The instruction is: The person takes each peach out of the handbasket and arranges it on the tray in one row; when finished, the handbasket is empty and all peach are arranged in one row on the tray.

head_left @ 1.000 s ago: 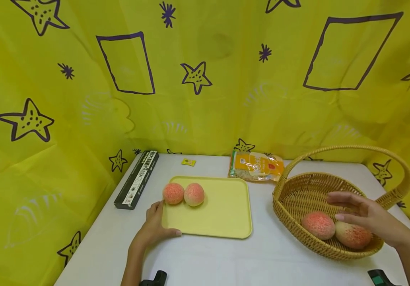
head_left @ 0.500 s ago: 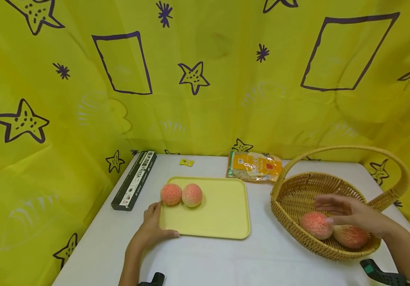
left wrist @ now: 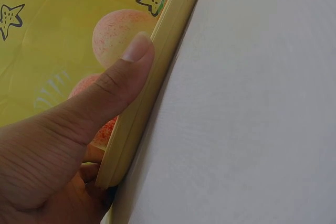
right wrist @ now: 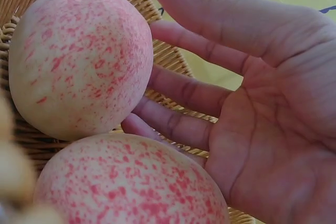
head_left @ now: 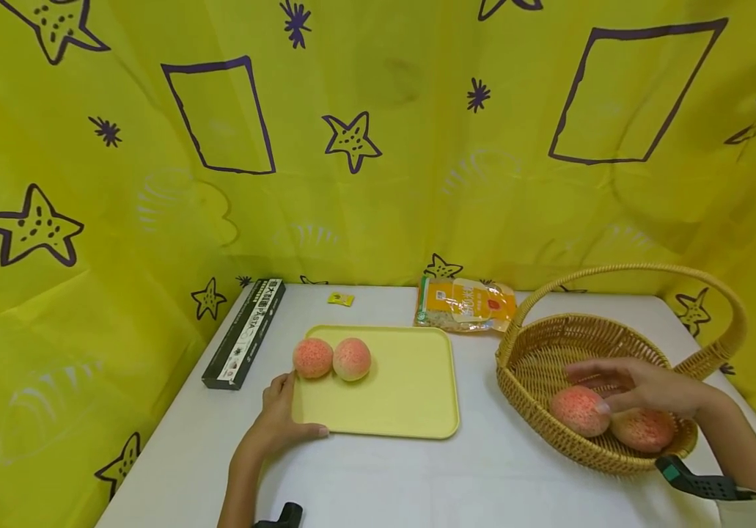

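My left hand [head_left: 279, 424] holds the near left corner of a yellow tray [head_left: 410, 389]. In the left wrist view its thumb [left wrist: 118, 80] lies along the tray's rim, with the other fingers curled at the corner, partly hidden. Two pinkish peaches [head_left: 352, 359] sit side by side at the tray's far left. My right hand [head_left: 655, 389] is inside a wicker basket [head_left: 542, 359], over two more peaches. Seen from the right wrist, its loosely spread fingers reach behind the upper peach [right wrist: 79, 61], while the lower peach [right wrist: 131, 187] lies near the palm.
A black pasta box [head_left: 246, 334] lies along the table's left side. Behind the tray are a small yellow packet [head_left: 341, 298] and an orange food bag [head_left: 466, 304]. The basket's tall handle [head_left: 622, 268] arches over its far side. A yellow patterned curtain [head_left: 410, 205] encloses the white table.
My right hand has moved left and lower into the basket, closer to the left peach there. The left hand stays at the tray's corner. The whole head view has shifted slightly.
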{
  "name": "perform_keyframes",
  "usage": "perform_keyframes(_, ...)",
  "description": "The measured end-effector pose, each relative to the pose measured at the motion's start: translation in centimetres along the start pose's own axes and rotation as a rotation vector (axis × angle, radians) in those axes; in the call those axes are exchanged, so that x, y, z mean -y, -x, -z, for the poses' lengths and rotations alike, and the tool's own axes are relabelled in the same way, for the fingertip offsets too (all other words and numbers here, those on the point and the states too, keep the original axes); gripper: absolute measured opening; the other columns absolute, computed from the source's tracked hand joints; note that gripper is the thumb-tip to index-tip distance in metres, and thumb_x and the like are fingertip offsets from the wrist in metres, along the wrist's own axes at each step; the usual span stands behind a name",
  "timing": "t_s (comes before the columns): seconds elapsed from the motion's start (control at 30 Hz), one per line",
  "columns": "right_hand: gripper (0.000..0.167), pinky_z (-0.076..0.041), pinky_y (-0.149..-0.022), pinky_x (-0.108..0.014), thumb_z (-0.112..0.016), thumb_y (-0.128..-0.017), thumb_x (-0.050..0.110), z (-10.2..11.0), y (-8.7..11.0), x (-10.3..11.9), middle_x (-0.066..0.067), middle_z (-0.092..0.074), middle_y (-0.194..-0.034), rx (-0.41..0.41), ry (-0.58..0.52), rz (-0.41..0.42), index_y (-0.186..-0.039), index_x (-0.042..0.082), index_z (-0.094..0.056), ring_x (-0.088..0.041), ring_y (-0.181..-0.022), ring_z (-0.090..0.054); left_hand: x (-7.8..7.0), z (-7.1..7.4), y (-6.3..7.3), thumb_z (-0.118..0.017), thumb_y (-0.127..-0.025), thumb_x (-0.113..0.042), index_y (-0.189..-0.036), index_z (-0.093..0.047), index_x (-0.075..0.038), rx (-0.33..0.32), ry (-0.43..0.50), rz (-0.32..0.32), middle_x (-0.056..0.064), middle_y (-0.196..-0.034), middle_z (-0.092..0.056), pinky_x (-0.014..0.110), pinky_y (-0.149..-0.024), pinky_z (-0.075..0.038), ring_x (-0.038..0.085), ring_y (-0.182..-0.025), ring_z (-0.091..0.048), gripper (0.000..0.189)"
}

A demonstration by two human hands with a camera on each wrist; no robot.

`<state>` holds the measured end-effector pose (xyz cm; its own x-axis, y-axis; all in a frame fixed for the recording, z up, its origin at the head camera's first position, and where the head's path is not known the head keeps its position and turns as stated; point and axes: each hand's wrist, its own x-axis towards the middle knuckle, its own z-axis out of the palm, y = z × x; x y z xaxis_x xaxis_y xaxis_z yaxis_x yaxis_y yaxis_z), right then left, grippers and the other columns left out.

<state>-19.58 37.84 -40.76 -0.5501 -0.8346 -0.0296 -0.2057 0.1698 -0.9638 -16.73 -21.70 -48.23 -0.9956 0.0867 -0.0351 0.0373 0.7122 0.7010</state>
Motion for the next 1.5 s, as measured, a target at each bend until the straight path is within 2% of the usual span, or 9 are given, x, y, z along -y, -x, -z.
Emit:
perform_keyframes(0.2,0.051,-0.051,-0.093,-0.024,-0.046,-0.095,-0.011,0.3,0.3,0.0,0.015,-0.05,-0.144,-0.039,0.04,-0.039,-0.141,-0.02,-0.027,0.002,-0.128,-0.049,0.0,0.0,-0.1,-0.092,-0.057,-0.046,-0.156,-0.016,-0.005,0.001,0.004,-0.006,0.023,-0.151,-0.024,0.06,-0.111,-0.029,0.038,-0.136,-0.022,0.131)
perform_keyframes(0.47,0.051,-0.048,-0.096,-0.02,-0.048,-0.096,-0.007,0.5,1.7,0.3,0.017,-0.051,-0.142,-0.078,0.062,-0.129,-0.143,-0.017,-0.029,0.004,-0.127,-0.049,0.0,0.0,0.0,-0.092,-0.057,-0.045,-0.156,-0.016,-0.004,0.014,-0.011,0.001,0.024,-0.15,-0.024,0.06,-0.11,-0.03,0.039,-0.135,-0.022,0.131)
perform_keyframes(0.67,0.05,-0.051,-0.093,-0.022,-0.043,-0.097,-0.009,1.2,2.3,1.2,0.022,-0.049,-0.143,-0.038,0.006,-0.13,-0.144,-0.015,-0.025,0.007,-0.127,-0.047,-0.1,0.1,-0.1,-0.092,-0.058,-0.046,-0.156,-0.015,-0.004,0.014,-0.013,-0.008,0.024,-0.151,-0.023,0.061,-0.111,-0.028,0.04,-0.136,-0.022,0.131)
perform_keyframes(0.8,0.051,-0.048,-0.096,-0.02,-0.043,-0.097,-0.01,1.7,2.0,1.6,0.021,-0.048,-0.143,0.006,0.025,-0.121,-0.143,-0.017,-0.025,0.007,-0.128,-0.045,-0.1,0.1,-0.3,-0.091,-0.058,-0.047,-0.156,-0.015,-0.004,0.019,-0.022,-0.01,0.024,-0.151,-0.023,0.06,-0.111,-0.029,0.039,-0.136,-0.022,0.131)
perform_keyframes(0.97,0.052,-0.044,-0.1,-0.018,-0.043,-0.096,-0.011,2.4,0.9,1.9,0.015,-0.049,-0.145,0.061,0.017,-0.136,-0.144,-0.016,-0.026,0.002,-0.131,-0.045,0.1,0.0,-0.2,-0.091,-0.058,-0.048,-0.156,-0.015,-0.005,0.025,-0.022,-0.002,0.024,-0.151,-0.023,0.06,-0.111,-0.029,0.039,-0.136,-0.022,0.132)
perform_keyframes(1.2,0.053,-0.047,-0.099,-0.024,-0.046,-0.096,-0.01,3.2,-0.9,1.0,0.004,-0.05,-0.147,0.153,-0.049,-0.146,-0.145,-0.015,-0.027,-0.007,-0.131,-0.049,0.2,-0.1,-0.1,-0.091,-0.056,-0.048,-0.156,-0.017,-0.007,0.009,-0.003,0.0,0.023,-0.151,-0.024,0.062,-0.111,-0.028,0.039,-0.137,-0.022,0.131)
perform_keyframes(1.37,0.057,-0.044,-0.101,-0.022,-0.054,-0.092,-0.008,3.0,-1.7,0.3,-0.018,-0.048,-0.146,0.202,0.021,-0.19,-0.145,-0.011,-0.033,-0.009,-0.13,-0.05,0.0,-0.1,0.0,-0.092,-0.056,-0.047,-0.156,-0.017,-0.006,0.011,-0.007,0.004,0.024,-0.151,-0.024,0.062,-0.111,-0.028,0.04,-0.137,-0.022,0.131)
perform_keyframes(1.5,0.059,-0.038,-0.103,-0.018,-0.059,-0.091,-0.003,2.9,-2.2,0.0,-0.022,-0.047,-0.145,0.226,0.054,-0.238,-0.146,-0.006,-0.037,-0.003,-0.133,-0.044,0.1,-0.1,0.0,-0.092,-0.055,-0.047,-0.156,-0.018,-0.006,0.007,-0.008,0.009,0.024,-0.152,-0.023,0.061,-0.112,-0.027,0.039,-0.137,-0.022,0.132)
